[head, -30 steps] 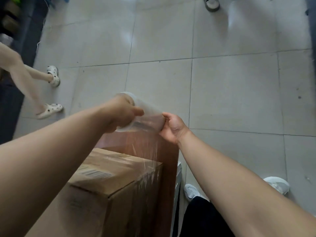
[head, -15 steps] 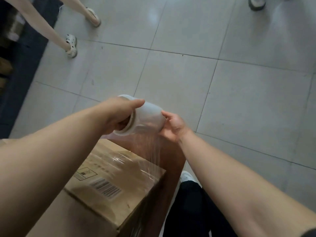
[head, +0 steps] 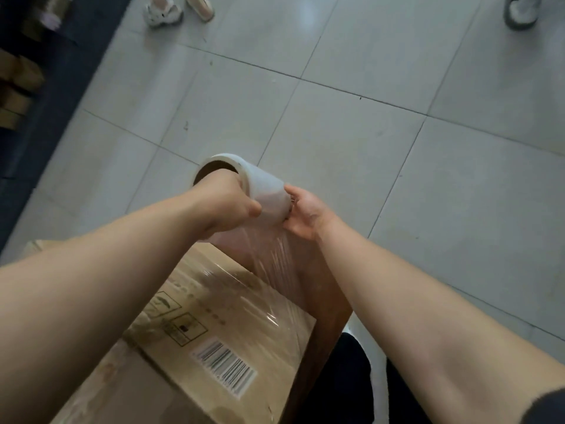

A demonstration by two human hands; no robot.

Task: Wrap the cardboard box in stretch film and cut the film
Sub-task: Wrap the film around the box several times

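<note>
With film [head: 275, 258] across the cardboard box [head: 232, 338] on the bench [head: 324, 304], our left grip [head: 227, 203] and right grip [head: 307, 211] clasp the ends of the film roll [head: 264, 186]; we judge wrapping underway, cutting not yet done.

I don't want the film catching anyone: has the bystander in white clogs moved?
Yes: the white clogs crossed the tile joint, going farther from the cardboard box.

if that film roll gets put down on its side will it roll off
Likely rolls: the film roll is a smooth cylinder. Probably light: its core looks hollow. The stretched film to the cardboard box may tether it.
</note>
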